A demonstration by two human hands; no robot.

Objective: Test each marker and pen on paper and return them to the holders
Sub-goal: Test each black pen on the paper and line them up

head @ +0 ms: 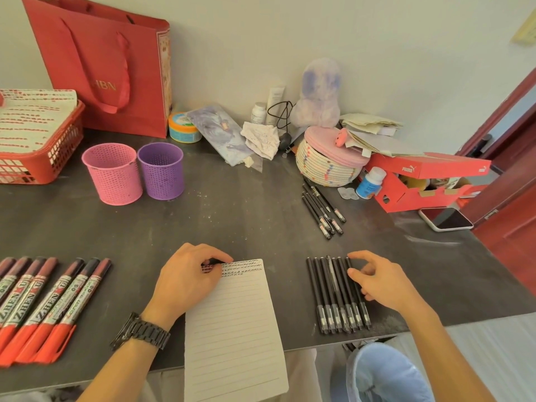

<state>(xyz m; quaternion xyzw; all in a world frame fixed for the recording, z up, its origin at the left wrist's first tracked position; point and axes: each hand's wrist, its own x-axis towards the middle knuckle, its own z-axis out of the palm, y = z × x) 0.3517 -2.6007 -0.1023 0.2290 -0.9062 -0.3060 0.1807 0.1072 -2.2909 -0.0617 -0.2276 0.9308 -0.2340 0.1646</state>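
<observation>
Left hand (188,278) rests curled on the top corner of the paper (235,329), steadying it for test strokes; whether it pinches anything cannot be told. Right hand (377,281), loosely spread, touches the rightmost pens (333,291) rowed on the worktop (246,221), probably selecting one; holders (111,172) stand well behind.

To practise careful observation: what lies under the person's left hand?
The lined paper's top left corner, with red and black scribbles showing beside the left hand. The hand covers any further marks; a dark item at its fingertips cannot be identified.
</observation>
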